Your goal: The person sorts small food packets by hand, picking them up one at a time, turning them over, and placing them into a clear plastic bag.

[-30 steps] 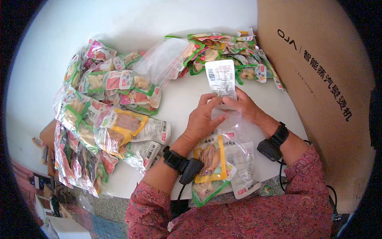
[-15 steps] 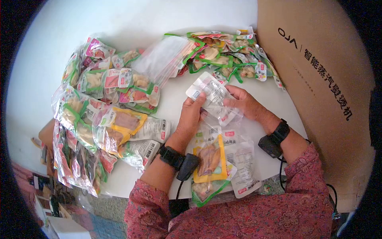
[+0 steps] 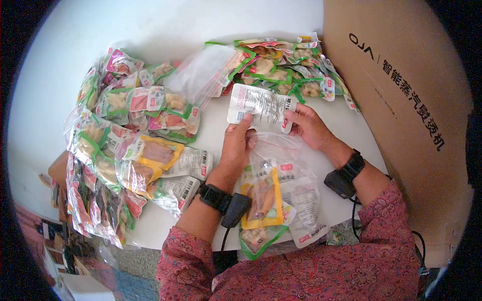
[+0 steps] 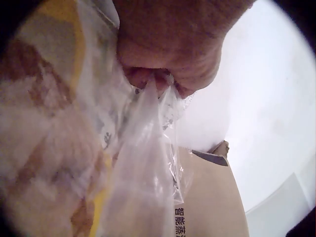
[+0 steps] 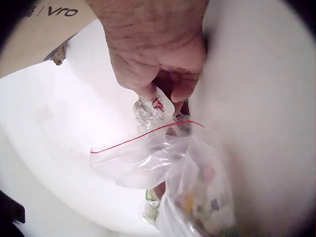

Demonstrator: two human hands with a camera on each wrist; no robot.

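A small white food pouch [image 3: 261, 106], printed side up, lies nearly level between both hands in the head view. My right hand [image 3: 313, 128] pinches its right end between thumb and fingers. On its lower left corner presses the thumb of my left hand [image 3: 235, 146], whose fingers also grip the mouth of a clear zip-lock bag [image 4: 148, 163]. A red seal line runs along that bag's mouth in the right wrist view. The bag hangs below the hands and holds a yellow-edged pouch [image 3: 263, 200], a green-edged pouch [image 3: 258, 238] and a white pouch [image 3: 303, 210].
Filled bags of pouches [image 3: 165, 155] are piled on the left of the white table [image 3: 221, 118]. Loose pouches [image 3: 271, 65] lie at the back, beside flat zip-lock bags [image 3: 201, 75]. A tall cardboard box [image 3: 401, 100] borders the right side.
The white pouch has turned from upright to nearly level, above the bag's mouth. My left hand has moved left, its thumb now on the pouch; the right hand has shifted to the pouch's right end.
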